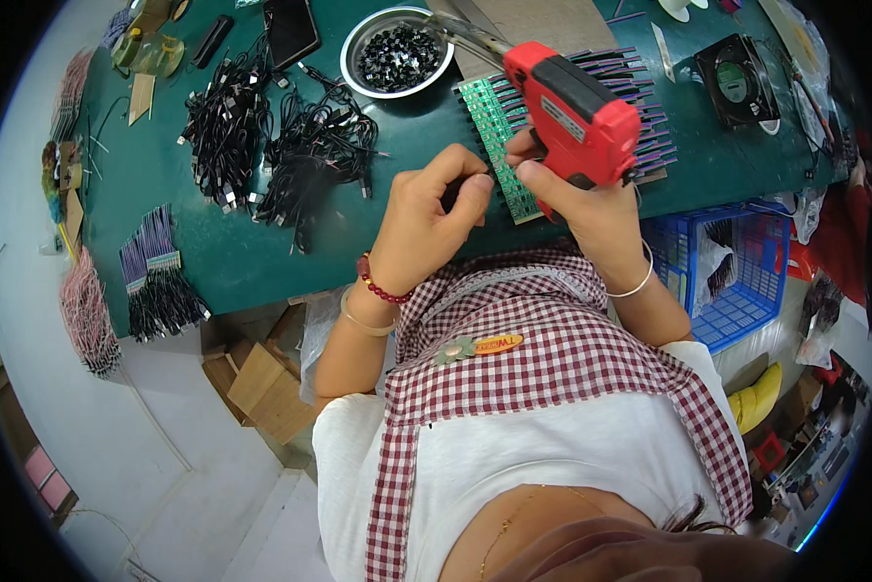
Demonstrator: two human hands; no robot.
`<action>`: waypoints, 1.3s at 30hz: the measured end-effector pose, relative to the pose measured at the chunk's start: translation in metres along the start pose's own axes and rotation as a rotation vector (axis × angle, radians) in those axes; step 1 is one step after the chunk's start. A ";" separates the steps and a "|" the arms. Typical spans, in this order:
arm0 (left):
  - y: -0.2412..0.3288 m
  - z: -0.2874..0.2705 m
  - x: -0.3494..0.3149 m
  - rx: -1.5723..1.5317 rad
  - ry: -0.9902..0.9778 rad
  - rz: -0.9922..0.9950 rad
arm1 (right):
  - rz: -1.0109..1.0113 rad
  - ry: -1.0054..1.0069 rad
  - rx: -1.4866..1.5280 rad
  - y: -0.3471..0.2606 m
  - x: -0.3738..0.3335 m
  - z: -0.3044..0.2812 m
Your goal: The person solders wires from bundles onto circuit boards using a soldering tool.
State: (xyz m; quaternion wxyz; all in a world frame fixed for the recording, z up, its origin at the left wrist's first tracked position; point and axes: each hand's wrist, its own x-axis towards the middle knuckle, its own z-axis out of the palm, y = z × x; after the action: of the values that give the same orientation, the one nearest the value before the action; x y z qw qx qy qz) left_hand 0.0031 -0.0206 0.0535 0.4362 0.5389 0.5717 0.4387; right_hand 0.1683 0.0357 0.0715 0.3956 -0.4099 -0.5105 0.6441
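My right hand (591, 213) is wrapped round the handle of a red and black soldering gun (577, 116). Its metal front part points away to the upper left. Under and beside it lies a green circuit board panel (499, 145), with rows of dark and purple wires (645, 121) running out to the right. My left hand (431, 209) is closed in a pinch at the panel's left edge. Something dark shows by its fingertips, too small and covered to name.
A metal bowl (349, 66) of small black parts stands at the back of the green table (358, 228). Left of it lie black cable bundles (227, 126) and a phone (290, 31). A small fan (737, 82) sits at right, a blue crate (737, 315) below.
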 end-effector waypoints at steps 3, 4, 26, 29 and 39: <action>0.003 0.004 -0.008 0.046 0.040 0.023 | 0.084 -0.080 -0.119 -0.008 -0.005 0.003; 0.004 0.005 -0.008 0.110 0.054 0.063 | 0.082 -0.081 -0.121 -0.004 -0.007 0.003; 0.005 0.021 -0.004 0.065 0.209 0.079 | 0.101 -0.066 0.106 0.004 -0.008 -0.011; 0.003 0.028 0.000 0.085 0.220 0.154 | 0.057 -0.033 0.003 0.010 -0.007 -0.010; 0.009 0.018 0.018 0.155 0.124 0.168 | 0.157 -0.112 -0.124 0.001 0.012 -0.026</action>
State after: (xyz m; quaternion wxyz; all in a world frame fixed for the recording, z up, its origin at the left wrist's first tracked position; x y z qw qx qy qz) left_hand 0.0223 -0.0013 0.0575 0.3188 0.5888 0.5826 0.4607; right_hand 0.1884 0.0554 0.0653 0.2887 -0.4354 -0.5370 0.6623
